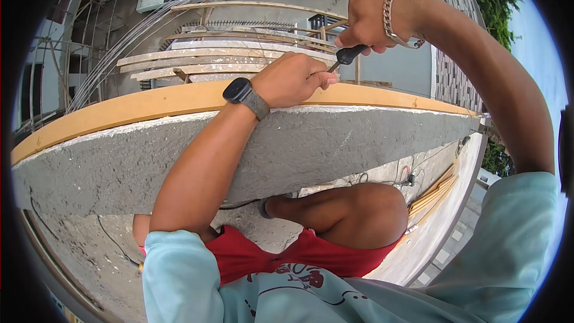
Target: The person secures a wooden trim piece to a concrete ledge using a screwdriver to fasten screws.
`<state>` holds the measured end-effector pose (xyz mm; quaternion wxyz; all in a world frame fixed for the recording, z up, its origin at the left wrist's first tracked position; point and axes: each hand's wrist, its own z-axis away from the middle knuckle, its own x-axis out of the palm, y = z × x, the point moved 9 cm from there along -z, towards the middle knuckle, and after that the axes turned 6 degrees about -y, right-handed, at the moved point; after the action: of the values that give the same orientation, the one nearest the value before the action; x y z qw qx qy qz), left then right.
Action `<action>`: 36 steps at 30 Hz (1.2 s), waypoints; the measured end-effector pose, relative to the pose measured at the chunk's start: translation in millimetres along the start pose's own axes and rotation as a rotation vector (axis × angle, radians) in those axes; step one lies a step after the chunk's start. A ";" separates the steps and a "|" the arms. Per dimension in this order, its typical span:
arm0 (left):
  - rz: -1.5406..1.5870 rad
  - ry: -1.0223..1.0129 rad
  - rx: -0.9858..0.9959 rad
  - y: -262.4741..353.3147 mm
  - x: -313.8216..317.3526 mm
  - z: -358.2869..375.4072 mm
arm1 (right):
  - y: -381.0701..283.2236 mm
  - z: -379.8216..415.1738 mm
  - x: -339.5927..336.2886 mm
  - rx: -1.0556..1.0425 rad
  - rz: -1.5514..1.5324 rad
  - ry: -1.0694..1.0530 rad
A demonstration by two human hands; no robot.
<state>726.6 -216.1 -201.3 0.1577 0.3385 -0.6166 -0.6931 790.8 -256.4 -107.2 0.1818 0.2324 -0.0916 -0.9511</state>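
Note:
My right hand (369,23), raised at the upper right with a chain bracelet at its wrist, grips the black handle of a screwdriver (350,54). The metal shaft slants down and left into the closed fingers of my left hand (293,79), which wears a watch (238,91). The tip is hidden by those fingers. Just beneath them runs a long tan wooden board (179,97) along the top of a rough grey cement wall (287,143). My left wrist lies over the board.
Beyond the wall, several weathered planks (197,57) form scaffolding above a lower level. Cables (119,54) pass at the upper left. Behind my bent knee (373,218) lie wooden strips (433,191) and a cord with a plug (409,178) on the floor.

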 end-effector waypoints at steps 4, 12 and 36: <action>0.040 0.039 0.044 -0.1 1.2 1.5 | -8.4 8.1 2.2 -0.259 0.185 0.233; 0.095 -0.040 0.000 -0.2 3.0 2.8 | -25.0 30.5 0.7 -0.495 0.359 0.360; 0.043 -0.057 0.019 6.7 -2.1 4.5 | -8.9 13.2 -1.8 -0.295 0.121 0.372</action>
<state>723.8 -212.7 -194.3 0.1516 0.3067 -0.6344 -0.6932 783.3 -246.4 -97.2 0.2841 0.3687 0.0698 -0.8823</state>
